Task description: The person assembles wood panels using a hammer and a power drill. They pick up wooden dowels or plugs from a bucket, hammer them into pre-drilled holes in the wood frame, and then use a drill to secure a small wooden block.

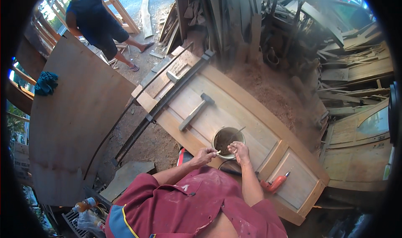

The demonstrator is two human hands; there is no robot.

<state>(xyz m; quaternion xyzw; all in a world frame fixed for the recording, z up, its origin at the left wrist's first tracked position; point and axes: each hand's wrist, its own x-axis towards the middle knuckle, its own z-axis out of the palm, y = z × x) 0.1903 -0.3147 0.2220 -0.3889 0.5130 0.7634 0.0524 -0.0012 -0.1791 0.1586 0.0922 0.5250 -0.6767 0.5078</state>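
A wooden panel door [255, 112] lies flat in front of me. On it stands a round tub [218, 133] with brown contents and a thin stick [239, 131] leaning out over its rim. My left hand [204, 157] is closed in a pinch on a small pale piece of wood [218, 153], just left of the tub. Over the tub's near right rim is my right hand [239, 152], fingers curled together; what they hold, if anything, I cannot make out. A hammer [197, 111] lies on the door beyond the tub. To the right rests a red power drill [275, 182].
A long dark bar clamp [167, 100] crosses the door's far end. At the left leans a large curved wooden sheet [75, 125] with a teal cloth [46, 84] on it. A person [94, 22] stands at the far left. Stacked boards [356, 70] fill the right side.
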